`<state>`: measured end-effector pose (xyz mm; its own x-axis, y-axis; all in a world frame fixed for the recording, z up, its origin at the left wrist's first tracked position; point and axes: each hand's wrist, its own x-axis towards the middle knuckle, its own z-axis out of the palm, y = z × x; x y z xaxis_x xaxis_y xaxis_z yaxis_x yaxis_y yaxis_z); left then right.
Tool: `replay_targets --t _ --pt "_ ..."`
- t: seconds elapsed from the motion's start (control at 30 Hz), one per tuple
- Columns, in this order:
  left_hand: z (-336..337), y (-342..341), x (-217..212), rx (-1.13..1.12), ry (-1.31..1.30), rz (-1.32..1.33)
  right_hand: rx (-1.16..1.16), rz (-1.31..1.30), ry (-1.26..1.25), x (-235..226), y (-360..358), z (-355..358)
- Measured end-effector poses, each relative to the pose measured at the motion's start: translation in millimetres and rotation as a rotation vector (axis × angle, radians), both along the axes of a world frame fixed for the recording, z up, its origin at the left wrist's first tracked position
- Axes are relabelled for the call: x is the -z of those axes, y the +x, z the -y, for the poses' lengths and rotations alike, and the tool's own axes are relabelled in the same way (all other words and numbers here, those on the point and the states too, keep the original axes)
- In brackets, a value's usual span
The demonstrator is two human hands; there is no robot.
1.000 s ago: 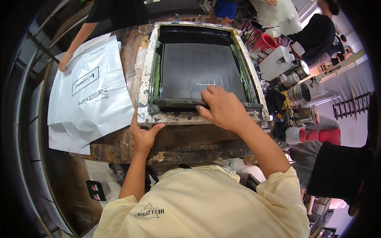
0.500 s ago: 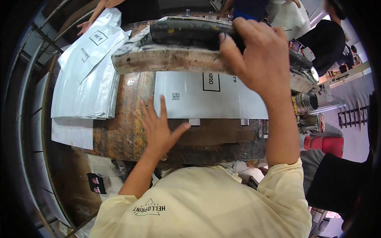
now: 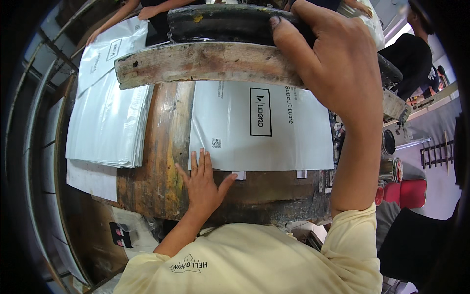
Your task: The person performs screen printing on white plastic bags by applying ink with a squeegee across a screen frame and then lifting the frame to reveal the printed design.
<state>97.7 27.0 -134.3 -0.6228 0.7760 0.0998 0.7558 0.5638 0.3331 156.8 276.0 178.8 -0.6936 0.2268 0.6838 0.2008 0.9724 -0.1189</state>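
Note:
My right hand (image 3: 338,68) is closed around the near edge of a raised, paint-stained wooden screen-printing frame (image 3: 210,63). Its thumb presses a long black squeegee (image 3: 225,22) that lies along the frame. The frame is tilted up above a flat white plastic bag (image 3: 308,142) printed in black. My left hand (image 3: 201,183) lies open, fingers spread, with its fingertips at the bag's lower left corner. The frame hides the far part of the bag.
On the left of the stained wooden table (image 3: 161,132) lies a thick stack of white plastic bags (image 3: 105,132). Another person's hand (image 3: 93,36) touches a bag at its far end. Paint cans (image 3: 391,169) and a red stool (image 3: 412,193) stand at the right.
My right hand has raised the frame further, showing more of the printed bag. My left hand has shifted to the bag's corner. The other person has drawn a bag over the stack's far end.

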Motion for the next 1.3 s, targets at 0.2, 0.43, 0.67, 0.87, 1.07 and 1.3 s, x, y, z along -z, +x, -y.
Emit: replay_targets --t 0.2,0.43,0.67,0.87,1.07,1.3 --pt "-62.0 -38.7 -57.1 -0.003 0.522 0.028 0.056 0.011 0.016 2.3 -3.8 -15.0" --pt "-42.3 -43.8 -79.8 -0.050 0.808 0.044 0.030 -0.005 0.169 10.8 -2.7 -15.1" --pt "45.3 -151.0 -83.6 -0.360 0.882 0.567 0.092 0.047 0.162 12.7 -0.6 -14.6" --pt "132.7 -296.9 -98.9 -0.372 0.790 0.501 0.102 0.056 0.152 14.2 0.3 -10.0" --pt "190.2 -428.2 -117.0 -0.431 0.658 0.569 0.149 0.053 0.166 14.8 -1.5 -7.4" --pt "221.4 -573.6 -90.6 -0.641 0.122 0.046 0.181 0.056 0.137 17.9 -2.8 -1.8"
